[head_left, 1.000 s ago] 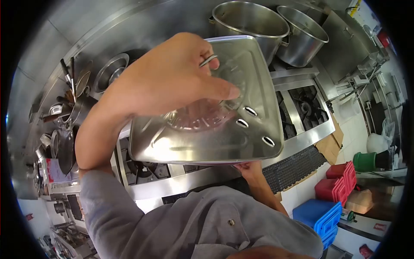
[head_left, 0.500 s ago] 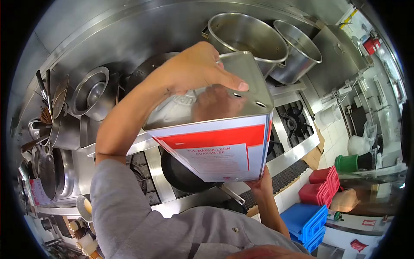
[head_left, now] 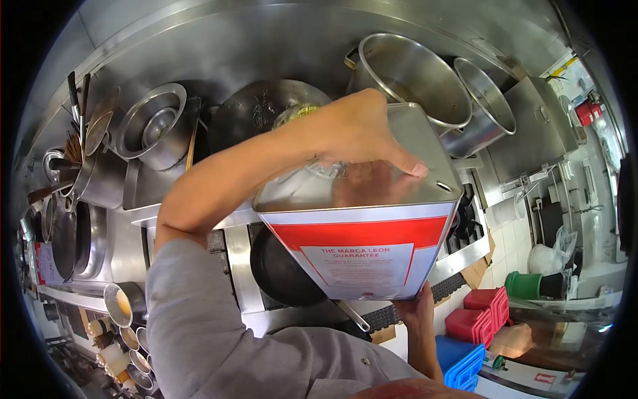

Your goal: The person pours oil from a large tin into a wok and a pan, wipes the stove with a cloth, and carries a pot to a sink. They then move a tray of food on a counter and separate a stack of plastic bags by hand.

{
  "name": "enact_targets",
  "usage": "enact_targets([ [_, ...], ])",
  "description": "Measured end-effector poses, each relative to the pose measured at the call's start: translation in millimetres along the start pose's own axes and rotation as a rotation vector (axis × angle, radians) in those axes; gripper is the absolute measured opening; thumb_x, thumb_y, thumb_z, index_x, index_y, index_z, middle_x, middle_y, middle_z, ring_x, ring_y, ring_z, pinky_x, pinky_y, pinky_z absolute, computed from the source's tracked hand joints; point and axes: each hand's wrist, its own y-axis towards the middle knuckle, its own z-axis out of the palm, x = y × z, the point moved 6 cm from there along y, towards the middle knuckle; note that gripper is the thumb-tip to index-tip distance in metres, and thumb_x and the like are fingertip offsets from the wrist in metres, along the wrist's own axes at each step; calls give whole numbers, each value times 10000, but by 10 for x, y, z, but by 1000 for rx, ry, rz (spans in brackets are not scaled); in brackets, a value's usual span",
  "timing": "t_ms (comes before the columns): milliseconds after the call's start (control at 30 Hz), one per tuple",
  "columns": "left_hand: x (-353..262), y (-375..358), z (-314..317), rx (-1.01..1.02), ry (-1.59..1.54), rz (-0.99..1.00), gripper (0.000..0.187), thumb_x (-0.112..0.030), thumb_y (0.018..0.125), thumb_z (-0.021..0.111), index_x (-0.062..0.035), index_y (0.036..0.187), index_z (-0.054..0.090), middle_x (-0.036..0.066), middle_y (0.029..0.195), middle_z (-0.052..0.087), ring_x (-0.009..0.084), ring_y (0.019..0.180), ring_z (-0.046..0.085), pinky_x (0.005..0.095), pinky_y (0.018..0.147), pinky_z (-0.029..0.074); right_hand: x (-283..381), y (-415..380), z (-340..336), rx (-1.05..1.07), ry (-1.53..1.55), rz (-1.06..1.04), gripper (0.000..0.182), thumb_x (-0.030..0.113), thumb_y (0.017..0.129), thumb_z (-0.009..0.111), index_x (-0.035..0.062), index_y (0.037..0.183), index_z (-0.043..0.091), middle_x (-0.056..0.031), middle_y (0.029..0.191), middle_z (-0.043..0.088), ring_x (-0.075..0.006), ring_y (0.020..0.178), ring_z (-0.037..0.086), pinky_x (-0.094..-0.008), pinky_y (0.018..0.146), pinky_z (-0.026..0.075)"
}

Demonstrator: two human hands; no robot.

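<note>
A large rectangular oil tin [head_left: 352, 259] with a white and red label hangs tilted over the stove, its metal top facing up toward me. My left hand [head_left: 362, 130] reaches across that top, thumb pressed on it near a slot, other fingers hidden behind the far edge. Under the lower right corner, my right hand [head_left: 417, 307] supports the tin, fingers partly hidden beneath it. Behind the tin sits a dark wok [head_left: 249, 113] with yellowish glints near my left wrist. A black frying pan [head_left: 282, 276] rests on the stove below the tin.
Two tall pots [head_left: 415, 73] stand behind the tin to the right. On the left are nested steel bowls [head_left: 149, 126] and a pot of utensils [head_left: 100, 189]. A gas burner [head_left: 468, 216] lies right of the tin, with red bins [head_left: 475, 319] and blue lids [head_left: 465, 366] beyond.
The tin and both hands have shifted right and slightly down in the view, and the camera has moved too. More of the wok now shows, with yellowish glints in it.
</note>
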Motion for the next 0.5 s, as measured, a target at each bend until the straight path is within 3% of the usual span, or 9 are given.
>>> enact_targets([
  [100, 6, 26, 47, 30, 22, -3, 819, -472, 492, 836, 190, 875, 542, 234, 788, 569, 266, 729, 591, 315, 597, 470, 64, -25, -88, 6, 12, 14, 431, 370, 946, 345, 71, 1238, 449, -150, 1225, 493, -335, 1090, 510, -524, 878, 430],
  [167, -94, 55, 42, -8, -45, 149, 463, -402, 593, 794, 35, 601, 641, 114, 448, 506, 161, 320, 412, 288, 314, 274, 156, -46, -11, 39, 23, -16, 425, 369, 945, 348, 76, 1232, 459, -146, 1217, 499, -327, 1082, 514, -508, 872, 434],
  [200, -132, 47, 36, -7, -49, 155, 463, -402, 593, 794, 35, 601, 641, 114, 448, 506, 161, 320, 412, 288, 314, 274, 206, -135, 36, -7, 0, -18, 420, 367, 945, 347, 79, 1228, 463, -142, 1210, 507, -318, 1077, 519, -497, 871, 435],
  [267, -123, 31, 48, 75, -66, 2, 721, -452, 511, 836, 143, 806, 556, 154, 696, 540, 197, 616, 561, 298, 497, 439, 272, -174, 26, -55, -26, -23, 415, 366, 946, 346, 83, 1223, 468, -138, 1202, 515, -308, 1071, 524, -487, 870, 435],
  [500, -91, 148, 137, 66, -78, 59, 697, -438, 522, 835, 141, 801, 567, 144, 713, 562, 207, 635, 570, 306, 550, 456, 430, -126, -119, -94, -136, -69, 405, 382, 943, 351, 103, 1206, 482, -120, 1137, 561, -286, 1015, 561, -488, 813, 463],
])
